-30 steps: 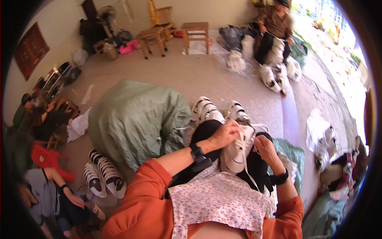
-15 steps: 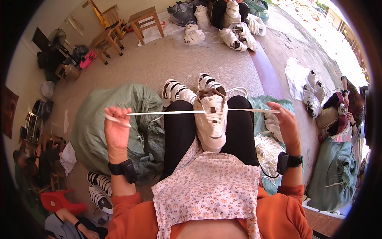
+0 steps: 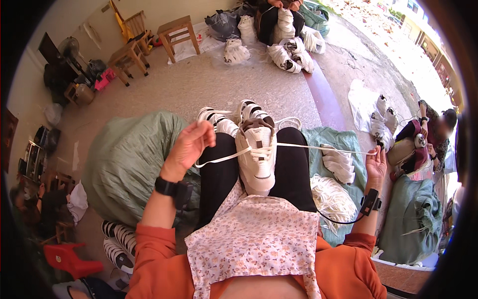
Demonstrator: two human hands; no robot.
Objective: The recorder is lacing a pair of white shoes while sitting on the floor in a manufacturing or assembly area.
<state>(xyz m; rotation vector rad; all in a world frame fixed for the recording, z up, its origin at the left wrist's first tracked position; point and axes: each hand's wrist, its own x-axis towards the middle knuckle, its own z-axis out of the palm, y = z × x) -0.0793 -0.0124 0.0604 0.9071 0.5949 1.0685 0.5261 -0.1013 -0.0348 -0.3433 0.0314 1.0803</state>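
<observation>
A white sneaker [image 3: 258,174] rests between my thighs with its toe toward me and its brown-lined opening away from me. A flat white shoelace [image 3: 323,147] threads through its upper eyelets and runs out to both sides. My right hand [image 3: 376,167], out to the right, pinches one end, and that side is stretched nearly straight. My left hand [image 3: 190,144] is raised beside the shoe above my left thigh, fingers curled together. The left side of the lace hangs slack and loops up behind this hand, where its end is hidden.
Laced shoes [image 3: 217,121] stand beyond my knees. On my right, a bundle of white laces [image 3: 332,199] and a white shoe [image 3: 338,163] lie on green sacking. A bulky green sack [image 3: 132,169] sits to my left, a red stool [image 3: 72,260] behind it. Other people work with shoes farther off.
My left hand has moved inward and up toward the shoe, and its lace side has gone from taut to slack. My right hand has shifted outward and slightly lower, drawing its side longer.
</observation>
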